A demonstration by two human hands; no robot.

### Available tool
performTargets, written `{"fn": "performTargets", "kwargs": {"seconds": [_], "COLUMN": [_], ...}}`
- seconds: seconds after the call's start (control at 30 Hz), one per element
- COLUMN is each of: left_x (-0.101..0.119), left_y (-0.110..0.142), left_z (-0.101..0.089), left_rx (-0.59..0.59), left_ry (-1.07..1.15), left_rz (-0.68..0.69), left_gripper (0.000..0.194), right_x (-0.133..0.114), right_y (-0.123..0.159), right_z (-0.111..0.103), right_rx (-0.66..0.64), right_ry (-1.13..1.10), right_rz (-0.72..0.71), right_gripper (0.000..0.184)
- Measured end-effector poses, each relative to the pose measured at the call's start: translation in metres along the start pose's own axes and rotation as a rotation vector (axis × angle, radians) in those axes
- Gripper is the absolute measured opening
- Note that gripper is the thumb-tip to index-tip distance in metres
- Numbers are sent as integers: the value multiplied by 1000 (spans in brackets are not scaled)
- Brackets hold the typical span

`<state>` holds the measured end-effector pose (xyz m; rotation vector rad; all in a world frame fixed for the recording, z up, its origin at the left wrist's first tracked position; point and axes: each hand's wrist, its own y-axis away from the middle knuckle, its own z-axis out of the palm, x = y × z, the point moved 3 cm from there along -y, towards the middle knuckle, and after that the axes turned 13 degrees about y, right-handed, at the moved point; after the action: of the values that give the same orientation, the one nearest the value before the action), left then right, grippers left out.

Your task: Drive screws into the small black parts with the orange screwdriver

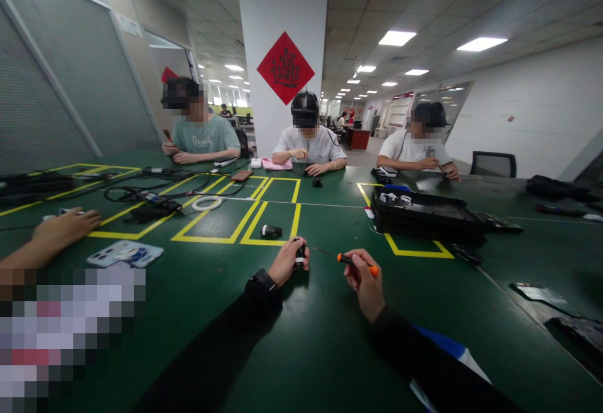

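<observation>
My left hand (285,260) is closed around a small black cylindrical part (300,255) with a pale band. Fingers cover much of it, so its exact kind does not show. In my right hand (366,282) is a screwdriver (347,260) with an orange and black handle. Its thin shaft points left at the black part, and the tip appears to stop just short of it. Just beyond my left hand, a similar black cylinder (271,231) lies on its side inside a yellow taped outline.
The green table (311,350) carries a black tray (424,209) at right, a white cable coil (207,203), black cables (136,194) and a phone (125,253) at left. A co-worker's hand (66,231) rests at far left. Several people sit across the table. Blue-and-white material (443,343) lies by my right forearm.
</observation>
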<state>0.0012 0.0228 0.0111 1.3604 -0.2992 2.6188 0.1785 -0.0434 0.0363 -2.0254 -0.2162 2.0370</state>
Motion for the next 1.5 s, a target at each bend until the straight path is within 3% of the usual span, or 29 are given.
{"fn": "performTargets", "kwargs": {"seconds": [0.43, 0.87, 1.07, 1.33, 1.5], "left_x": [2, 4, 4, 0, 0], "left_y": [-3, 1, 0, -3, -4], "left_z": [3, 10, 14, 7, 0], "left_rx": [12, -128, -139, -109, -30], "left_ry": [18, 112, 125, 88, 11], "left_rz": [-15, -41, -70, -27, 67], "left_gripper": [20, 15, 35, 42, 39], "right_x": [-1, 2, 1, 1, -2], "right_y": [-4, -2, -3, -3, -4], "right_z": [-1, 1, 0, 2, -1], "right_rx": [-48, -68, -100, -142, -257], "right_ry": [62, 31, 40, 76, 157], "right_rz": [-14, -12, -12, -18, 23], "right_gripper": [16, 21, 20, 16, 23]}}
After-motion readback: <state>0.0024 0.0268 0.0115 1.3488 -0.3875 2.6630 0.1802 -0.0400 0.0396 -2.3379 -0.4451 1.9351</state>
